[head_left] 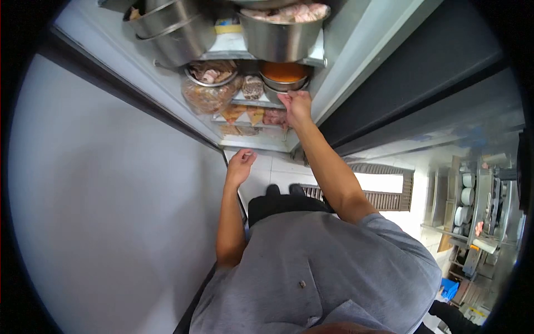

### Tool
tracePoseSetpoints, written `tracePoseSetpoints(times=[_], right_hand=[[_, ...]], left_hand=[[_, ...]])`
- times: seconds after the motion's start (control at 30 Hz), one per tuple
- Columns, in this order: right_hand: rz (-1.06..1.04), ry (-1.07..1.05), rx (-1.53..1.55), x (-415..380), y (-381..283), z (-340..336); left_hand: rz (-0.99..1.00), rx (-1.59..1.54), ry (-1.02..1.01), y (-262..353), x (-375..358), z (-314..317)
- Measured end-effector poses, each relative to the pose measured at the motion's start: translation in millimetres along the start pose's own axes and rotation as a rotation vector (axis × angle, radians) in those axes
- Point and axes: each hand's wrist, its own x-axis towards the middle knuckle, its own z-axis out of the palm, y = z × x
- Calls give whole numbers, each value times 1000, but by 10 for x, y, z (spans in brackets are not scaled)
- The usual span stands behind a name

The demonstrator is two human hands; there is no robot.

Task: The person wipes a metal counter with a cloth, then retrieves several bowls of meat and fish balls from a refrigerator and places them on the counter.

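Note:
My right hand (296, 107) reaches into an open fridge, with its fingers closed at the edge of a steel pot (272, 96) on the middle shelf. On top of that pot sits a steel bowl (283, 86) of orange contents (284, 71). To their left are a speckled, wrapped item (252, 87) and a steel bowl of meat pieces (211, 73) resting on a bulging clear plastic bag (207, 97). My left hand (242, 162) hangs in front of the fridge's lower edge, loosely curled, open and holding nothing.
Above are a large steel pot (282, 39) with pale meat and stacked steel containers (177, 39). Bagged food (239, 114) lies on a lower shelf. The fridge door (117, 183) stands at left. At right are a brown floor grate (384, 201) and a rack with white dishes (466, 196).

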Motion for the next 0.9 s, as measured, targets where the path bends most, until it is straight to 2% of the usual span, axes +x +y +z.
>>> tracePoseSetpoints(times=[0.03, 0.1, 0.13, 0.2, 0.23, 0.3, 0.33, 0.47, 0.5, 0.57, 0.67, 0.8, 0.87, 0.9], right_hand=[[22, 9, -33, 2, 3, -7], [196, 19, -12, -4, -65, -56], [175, 8, -2, -117, -167, -28], [356, -167, -428, -410, -405, 78], [341, -168, -421, -491, -433, 91], [-231, -463, -689, -575, -504, 150], [-243, -460, -688, -646, -664, 293], [-1165, -213, -933, -954, -1428, 975], [-1168, -206, -934, -962, -1502, 1070], [-1387, 1, -1232, -950, -1576, 1207], [-1294, -107, -1065, -726, -1523, 1234], [-1313, -106, -1023, -683, -1595, 1376], [-1422, -104, -1000, -553, -1566, 1377], [-1427, -117, -992, -551, -1573, 1387]], left_hand=[[-21, -10, 2, 28, -16, -63], [-18, -51, 29, 68, -36, -166], [-49, -95, 40, 53, -56, -197], [-22, -132, 62, -40, -54, -240], [-26, -172, 81, -75, -66, -265], [-49, -202, 83, -119, -72, -291], [-90, -235, 89, -130, -70, -289], [-104, -214, 65, -41, -107, -237], [-100, -211, 59, 7, -119, -207], [-87, -288, 38, 84, -115, -152], [-40, -275, 26, 96, -96, -126], [-28, -301, 63, 270, -59, -298], [152, -304, 94, 415, 61, -458], [181, -295, 143, 602, 107, -576]])
